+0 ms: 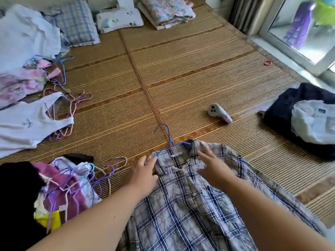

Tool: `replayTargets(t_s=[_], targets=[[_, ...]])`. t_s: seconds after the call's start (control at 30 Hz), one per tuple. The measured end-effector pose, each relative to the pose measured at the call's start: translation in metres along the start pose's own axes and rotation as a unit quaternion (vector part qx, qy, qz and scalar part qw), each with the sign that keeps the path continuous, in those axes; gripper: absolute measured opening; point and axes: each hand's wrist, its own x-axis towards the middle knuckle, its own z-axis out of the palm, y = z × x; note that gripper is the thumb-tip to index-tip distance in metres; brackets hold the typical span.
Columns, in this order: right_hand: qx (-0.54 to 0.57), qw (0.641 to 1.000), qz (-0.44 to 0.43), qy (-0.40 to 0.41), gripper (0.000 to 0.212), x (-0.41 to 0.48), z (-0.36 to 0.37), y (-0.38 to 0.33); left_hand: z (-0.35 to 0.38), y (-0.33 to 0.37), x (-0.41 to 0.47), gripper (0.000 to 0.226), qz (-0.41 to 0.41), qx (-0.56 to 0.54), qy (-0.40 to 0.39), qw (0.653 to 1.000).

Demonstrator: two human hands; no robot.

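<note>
On the woven bamboo mat (181, 78) lies a blue-and-grey plaid button shirt (181, 205), spread flat with its collar away from the person. The left hand (145, 171) and right hand (210, 165) reach straight-fingered onto the collar, each grip open. A thin blue wire hanger (169, 134) pokes from the neck.

It was a home bedroom: a checked pillow (78, 22), a folded floral quilt (166, 12) and laundry such as a plaid shirt (181, 214) lay on a woven bamboo mat (190, 73).

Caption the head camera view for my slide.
Left hand and right hand at the collar of a plaid shirt on a blue hanger, over a bamboo mat.
</note>
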Motion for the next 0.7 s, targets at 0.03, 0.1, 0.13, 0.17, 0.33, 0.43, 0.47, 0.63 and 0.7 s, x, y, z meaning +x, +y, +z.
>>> replayTargets(t_s=[0.03, 0.1, 0.13, 0.17, 0.33, 0.43, 0.47, 0.63, 0.7], targets=[[-0.012, 1.000, -0.005, -0.003, 0.073, -0.007, 0.001, -0.004, 0.002, 0.002, -0.008, 0.072, 0.005, 0.020, -0.007, 1.000], [-0.032, 0.999, -0.014, -0.005, 0.073, -0.022, 0.002, -0.013, 0.002, 0.006, -0.023, 0.076, 0.017, 0.032, -0.003, 0.999], [-0.039, 0.999, -0.019, -0.004, 0.073, -0.033, -0.002, -0.020, -0.003, 0.010, -0.034, 0.075, 0.025, 0.030, 0.003, 0.999], [-0.044, 0.999, -0.024, -0.002, 0.073, -0.042, -0.004, -0.026, -0.006, 0.014, -0.043, 0.075, 0.035, 0.024, 0.007, 0.999], [-0.096, 0.992, -0.081, -0.002, 0.070, -0.107, -0.024, -0.074, -0.045, 0.021, -0.127, 0.073, 0.047, -0.023, 0.028, 0.998], [-0.127, 0.984, -0.122, 0.000, 0.071, -0.149, -0.030, -0.109, -0.066, 0.010, -0.183, 0.071, 0.047, -0.025, 0.046, 0.998], [-0.130, 0.983, -0.130, 0.002, 0.071, -0.162, -0.030, -0.119, -0.071, 0.004, -0.200, 0.071, 0.045, -0.021, 0.045, 0.998], [-0.126, 0.977, -0.175, 0.003, 0.071, -0.211, -0.019, -0.176, -0.089, -0.037, -0.270, 0.069, 0.007, -0.036, 0.044, 0.998], [-0.130, 0.974, -0.184, 0.001, 0.069, -0.220, -0.018, -0.202, -0.097, -0.058, -0.287, 0.068, -0.004, -0.030, 0.063, 0.998]])
